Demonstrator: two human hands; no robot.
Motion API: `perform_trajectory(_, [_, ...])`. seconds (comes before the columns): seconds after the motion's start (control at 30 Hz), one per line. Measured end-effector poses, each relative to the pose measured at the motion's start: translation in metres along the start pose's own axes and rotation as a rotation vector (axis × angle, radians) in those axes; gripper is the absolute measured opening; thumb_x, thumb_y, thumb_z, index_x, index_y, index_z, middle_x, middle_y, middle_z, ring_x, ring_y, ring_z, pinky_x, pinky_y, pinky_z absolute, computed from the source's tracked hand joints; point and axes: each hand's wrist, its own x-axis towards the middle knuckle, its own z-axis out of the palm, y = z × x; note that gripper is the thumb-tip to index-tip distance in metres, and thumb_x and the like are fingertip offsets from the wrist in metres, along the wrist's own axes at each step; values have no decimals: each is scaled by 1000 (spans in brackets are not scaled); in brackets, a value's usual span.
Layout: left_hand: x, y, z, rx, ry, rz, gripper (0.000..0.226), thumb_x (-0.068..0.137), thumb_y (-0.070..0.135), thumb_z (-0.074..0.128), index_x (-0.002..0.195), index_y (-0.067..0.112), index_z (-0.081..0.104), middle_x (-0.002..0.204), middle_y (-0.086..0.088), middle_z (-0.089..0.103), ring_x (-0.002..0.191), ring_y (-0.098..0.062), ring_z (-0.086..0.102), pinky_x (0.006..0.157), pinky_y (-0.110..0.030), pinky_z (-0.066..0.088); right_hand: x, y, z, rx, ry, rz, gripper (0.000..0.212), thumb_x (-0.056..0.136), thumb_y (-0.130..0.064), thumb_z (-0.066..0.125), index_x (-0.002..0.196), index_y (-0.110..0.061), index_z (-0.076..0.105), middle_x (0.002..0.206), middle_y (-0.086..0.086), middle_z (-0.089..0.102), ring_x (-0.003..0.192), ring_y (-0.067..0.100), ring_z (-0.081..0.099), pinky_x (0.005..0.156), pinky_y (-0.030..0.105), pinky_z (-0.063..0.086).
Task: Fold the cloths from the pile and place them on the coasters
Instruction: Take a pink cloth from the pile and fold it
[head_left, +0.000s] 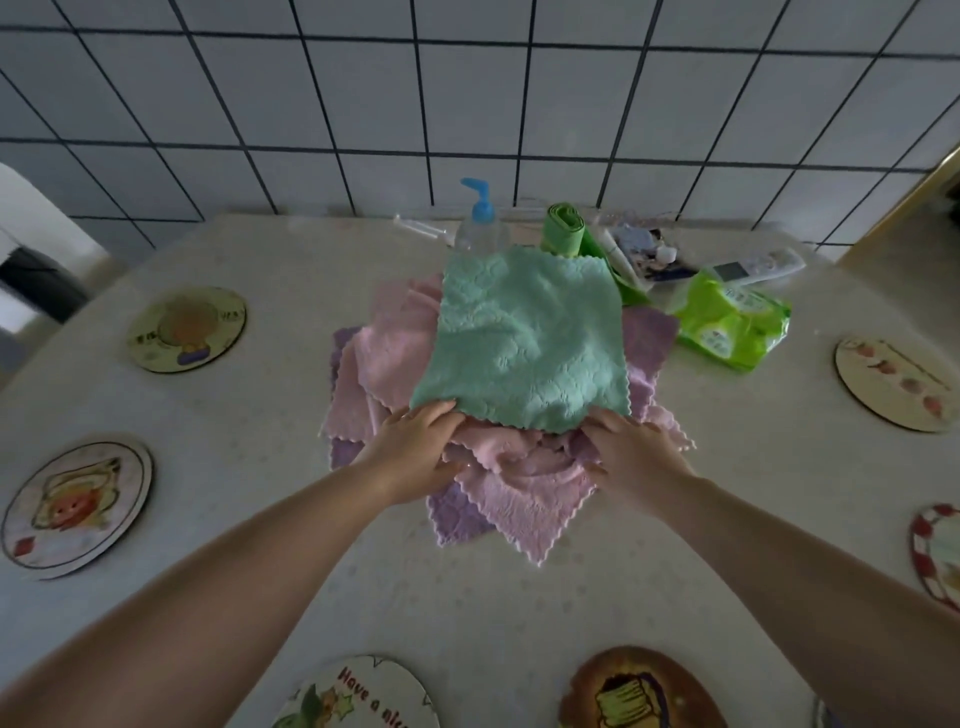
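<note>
A green cloth (524, 338) lies spread flat on top of a pile of pink and purple cloths (519, 483) in the middle of the table. My left hand (415, 452) pinches the green cloth's near left corner. My right hand (634, 457) grips its near right corner. Round picture coasters ring the pile: two at the left (187, 330) (75, 512), two at the right (896, 384) (937, 551), two at the near edge (358, 696) (639, 691). All the coasters are bare.
Behind the pile stand a clear pump bottle with a blue top (478, 223), a green roll (563, 228), a green wipes pack (732, 322), a white remote (758, 265) and small clutter. A tiled wall (467, 104) closes the far side.
</note>
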Motion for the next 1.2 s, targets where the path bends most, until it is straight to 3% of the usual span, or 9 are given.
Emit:
perform_trajectory(0.27, [4,-5,-4,-19,89,0,60,90,46,48,138,10,40,148,-4,32,134,-22,34,113,-39,24,2,10,-3,52,28,32,48,82,-34,55,129,-25,52,131,-6,50,118,19,51,98,36,40])
perform_trajectory(0.5, [2,-3,-47,-96,216,-17,43,94,23,46,134,11,46,140,0,40,122,-23,46,99,-36,41,-7,25,-41,88,248,63,39,83,-25,58,121,-19,60,122,3,55,105,27,56,96,34,39])
perform_trajectory(0.63, [-7,7,-87,-93,335,-11,50,88,15,55,136,26,44,136,2,42,110,-18,54,87,-37,49,-21,24,-84,70,383,35,39,85,-25,59,124,-19,58,121,2,56,105,24,56,98,37,42])
perform_trajectory(0.83, [-32,21,-162,-197,647,-73,30,87,16,58,116,12,61,123,1,54,102,-22,58,85,-36,48,-55,20,-162,55,606,-16,35,83,-16,63,118,-11,63,117,6,60,111,29,54,100,37,37])
perform_trajectory(0.97, [-61,26,-205,-145,737,4,7,86,17,56,92,16,59,98,1,56,83,-25,59,72,-40,50,-82,25,-207,80,726,-31,21,85,-15,61,105,-14,68,106,4,63,103,27,59,93,35,40])
perform_trajectory(1.07, [-82,32,-230,-116,755,-21,5,89,21,54,94,19,52,94,4,56,80,-18,54,68,-33,45,-103,25,-231,75,756,-15,16,87,-17,57,102,-18,64,101,1,63,95,24,61,83,34,41])
perform_trajectory(1.2, [-101,42,-249,-99,838,-52,13,91,26,53,97,21,63,93,8,58,83,-12,52,66,-28,41,-120,23,-245,49,732,23,23,90,-25,53,112,-20,60,103,2,62,96,25,59,81,32,41])
